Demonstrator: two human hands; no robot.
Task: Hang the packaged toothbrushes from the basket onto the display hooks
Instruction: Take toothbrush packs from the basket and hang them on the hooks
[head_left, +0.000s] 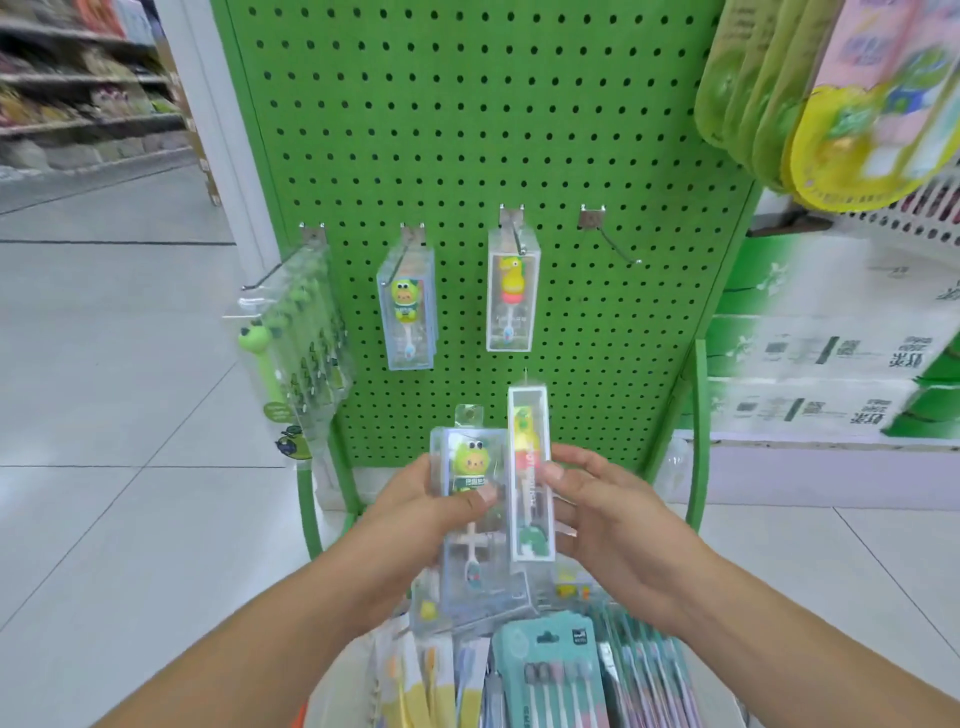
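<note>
Left hand (415, 506) has its grip closed around a clear plastic box with a green frog-head toothbrush (470, 499), thumb across the front; right hand (605, 512) pinches a clear box with a yellow dinosaur toothbrush (530, 467) just beside it, both held low before the green perforated metal pegboard (467, 130). Pegboard hooks carry a side-on row of green frog packs (298, 332), one frog box (408, 312) and one dinosaur box (511, 296); the rightmost bare steel hook (613, 244) is unobstructed. Below the hands, mixed toothbrush packs (550, 670) lie piled, basket rim unclear.
</note>
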